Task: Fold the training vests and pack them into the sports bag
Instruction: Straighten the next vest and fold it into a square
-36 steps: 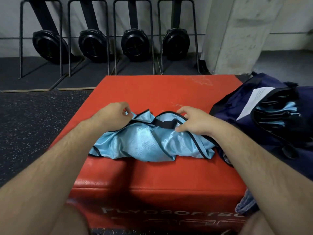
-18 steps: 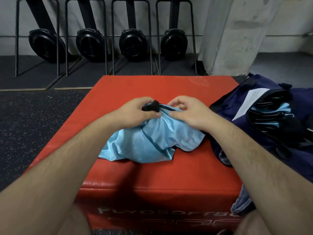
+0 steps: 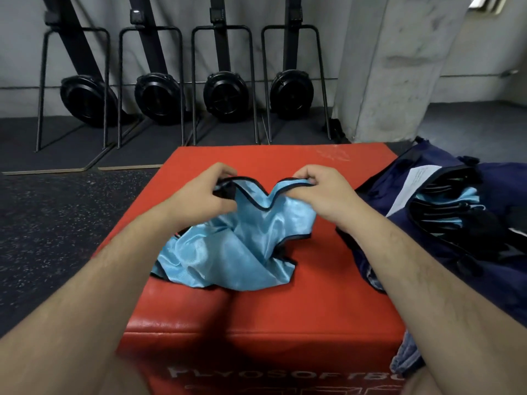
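A shiny light-blue training vest (image 3: 236, 252) with black trim lies crumpled on the red plyo box (image 3: 328, 297). My left hand (image 3: 208, 195) grips one top edge of the vest, and my right hand (image 3: 319, 192) pinches the other, so the upper part is lifted off the box with a V-shaped dip between the hands. The lower part still rests bunched on the box. To the right stands a navy sports bag (image 3: 445, 223), open, with several folded blue vests (image 3: 445, 201) inside.
Several black upright rowing machines (image 3: 225, 92) stand against the back wall. A concrete pillar (image 3: 393, 67) rises behind the bag. Dark speckled rubber floor (image 3: 57, 223) lies left of the box. A white paper label (image 3: 410, 189) shows on the bag's flap.
Both hands came together on the vest, then moved apart and up, raising its top edge. The vest went from lying spread on the box to partly lifted and bunched.
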{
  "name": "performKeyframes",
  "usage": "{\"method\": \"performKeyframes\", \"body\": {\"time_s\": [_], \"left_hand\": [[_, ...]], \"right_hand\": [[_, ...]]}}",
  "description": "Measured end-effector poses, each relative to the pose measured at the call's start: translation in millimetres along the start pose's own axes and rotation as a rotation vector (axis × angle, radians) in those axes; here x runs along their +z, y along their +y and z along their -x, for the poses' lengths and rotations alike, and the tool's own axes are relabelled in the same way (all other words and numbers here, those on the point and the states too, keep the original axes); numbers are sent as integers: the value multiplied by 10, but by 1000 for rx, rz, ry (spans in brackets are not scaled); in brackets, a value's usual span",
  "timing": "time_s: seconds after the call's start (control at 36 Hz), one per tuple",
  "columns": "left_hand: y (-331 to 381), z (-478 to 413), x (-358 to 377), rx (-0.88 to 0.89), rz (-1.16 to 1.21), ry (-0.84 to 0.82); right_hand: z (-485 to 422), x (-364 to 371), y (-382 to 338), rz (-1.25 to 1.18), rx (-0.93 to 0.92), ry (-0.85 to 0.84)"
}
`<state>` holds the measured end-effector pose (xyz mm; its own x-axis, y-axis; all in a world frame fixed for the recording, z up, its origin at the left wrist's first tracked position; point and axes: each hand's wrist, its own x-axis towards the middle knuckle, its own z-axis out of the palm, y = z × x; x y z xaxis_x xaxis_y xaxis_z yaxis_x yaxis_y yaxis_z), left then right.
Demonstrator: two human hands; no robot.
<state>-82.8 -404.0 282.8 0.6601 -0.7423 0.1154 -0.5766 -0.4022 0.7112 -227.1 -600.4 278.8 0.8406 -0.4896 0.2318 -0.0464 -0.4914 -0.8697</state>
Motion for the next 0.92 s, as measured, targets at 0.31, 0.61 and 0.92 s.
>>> {"method": "performKeyframes", "body": {"time_s": [0.31, 0.61, 0.92], "left_hand": [[167, 31, 347, 284, 38, 14], [291, 93, 114, 257, 246, 124], [-38, 91, 196, 216, -251, 1]], "right_hand": [[140, 181, -243, -192, -89, -94], [162, 41, -277, -205, -46, -50], [281, -120, -435, -704, 0, -142]]}}
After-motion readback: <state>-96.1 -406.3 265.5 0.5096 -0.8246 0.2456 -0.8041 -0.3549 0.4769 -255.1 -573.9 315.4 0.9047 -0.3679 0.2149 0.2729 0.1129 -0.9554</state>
